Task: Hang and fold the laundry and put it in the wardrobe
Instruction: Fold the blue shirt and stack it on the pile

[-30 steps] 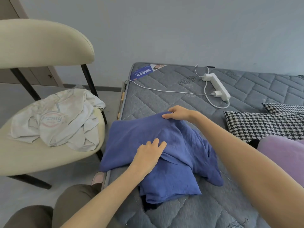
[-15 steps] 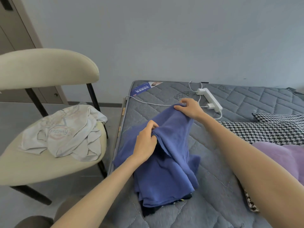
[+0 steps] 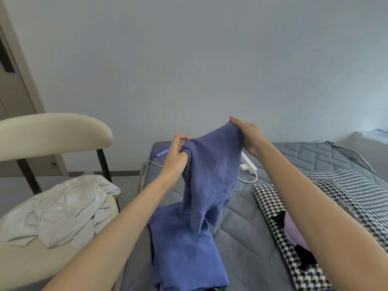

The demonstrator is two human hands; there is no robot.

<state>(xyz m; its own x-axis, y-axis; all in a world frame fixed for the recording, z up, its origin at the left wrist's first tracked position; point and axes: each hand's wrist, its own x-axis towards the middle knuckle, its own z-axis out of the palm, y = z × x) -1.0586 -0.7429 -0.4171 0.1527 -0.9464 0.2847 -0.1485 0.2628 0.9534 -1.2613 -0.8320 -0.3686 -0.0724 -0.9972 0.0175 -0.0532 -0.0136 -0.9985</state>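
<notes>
One blue garment (image 3: 210,175), two hands on it. The left hand (image 3: 175,152) pinches its 10 o'clock corner and the right hand (image 3: 248,135) its 1 o'clock corner. Top's lifted, bottom lies by the bed's (image 3: 315,156) left edge. One white shirt (image 3: 63,208) is heaped on the chair (image 3: 52,131) at 8. Bare mattress runs toward the houndstooth pillow (image 3: 273,206) at 4.

A plain pale grey wall (image 3: 189,59) fills the upper view in soft, even light, meeting a grey floor (image 3: 129,186) at a dark baseboard (image 3: 117,173), with a beige door frame (image 3: 22,80) at the far left. A cream chair (image 3: 52,131) with black legs stands just beside the left edge of a bed (image 3: 315,156) with a bare grey quilted mattress. A white power strip (image 3: 249,164) lies near the bed's far edge, and a houndstooth pillow (image 3: 273,208) lies toward its right edge.
</notes>
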